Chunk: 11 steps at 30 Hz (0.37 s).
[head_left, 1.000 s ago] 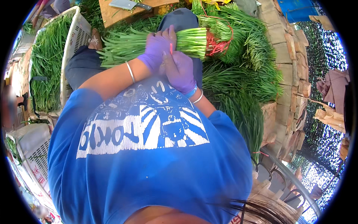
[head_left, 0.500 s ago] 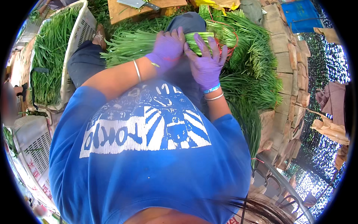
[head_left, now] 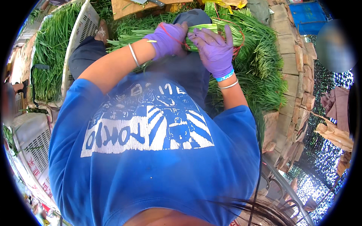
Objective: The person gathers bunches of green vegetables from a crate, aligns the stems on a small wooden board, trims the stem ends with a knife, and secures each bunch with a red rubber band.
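Note:
My left hand (head_left: 168, 39), in a purple glove, is closed round a bunch of garlic chives (head_left: 203, 28) above my lap. The leaves stretch out to its left, and the pale stalk ends show between my hands. A thin red string (head_left: 174, 38) crosses the back of the left glove and runs to the stalks. My right hand (head_left: 215, 51), also purple-gloved, bends its fingers over the stalk ends, one finger raised. What lies under the right fingers is partly hidden.
A large heap of garlic chives (head_left: 260, 56) lies at the right, with red string across it. A white crate (head_left: 71, 49) full of chives stands at the left. Beyond are a wooden board (head_left: 124, 10) and a knife (head_left: 155, 3). Stacked bricks (head_left: 290, 81) line the right side.
The red string now lies over the back of my left hand. My right hand has shifted slightly right and down, and its spread fingers have bent over the stalks.

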{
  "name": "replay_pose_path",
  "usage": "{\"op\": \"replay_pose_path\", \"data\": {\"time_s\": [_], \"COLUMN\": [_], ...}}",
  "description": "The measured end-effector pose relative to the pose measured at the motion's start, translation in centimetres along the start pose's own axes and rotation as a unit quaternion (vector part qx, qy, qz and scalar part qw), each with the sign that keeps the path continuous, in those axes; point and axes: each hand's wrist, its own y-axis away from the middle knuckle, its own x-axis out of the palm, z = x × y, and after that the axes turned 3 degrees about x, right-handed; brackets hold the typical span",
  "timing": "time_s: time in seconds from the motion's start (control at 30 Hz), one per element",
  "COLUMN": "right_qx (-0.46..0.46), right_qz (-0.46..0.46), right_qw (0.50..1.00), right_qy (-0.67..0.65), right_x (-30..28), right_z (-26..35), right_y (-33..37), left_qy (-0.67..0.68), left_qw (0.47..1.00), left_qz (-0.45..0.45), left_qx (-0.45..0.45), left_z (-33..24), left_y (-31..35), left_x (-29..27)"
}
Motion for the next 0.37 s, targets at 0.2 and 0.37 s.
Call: {"op": "replay_pose_path", "data": {"time_s": [0.2,0.37], "right_qx": [-0.023,-0.124], "right_qz": [0.110,0.170], "right_qw": [0.992,0.977], "right_qy": [0.065,0.010], "right_x": [-1.2,-0.4], "right_z": [-0.4,0.0], "right_y": [-2.3,-3.8], "left_qy": [-0.055,-0.020], "left_qw": [0.998,0.997], "left_qz": [-0.034,-0.052], "left_qx": [-0.016,0.062], "left_z": [-0.1,1.6], "left_y": [-0.7,0.8], "left_x": [0.0,-2.0]}}
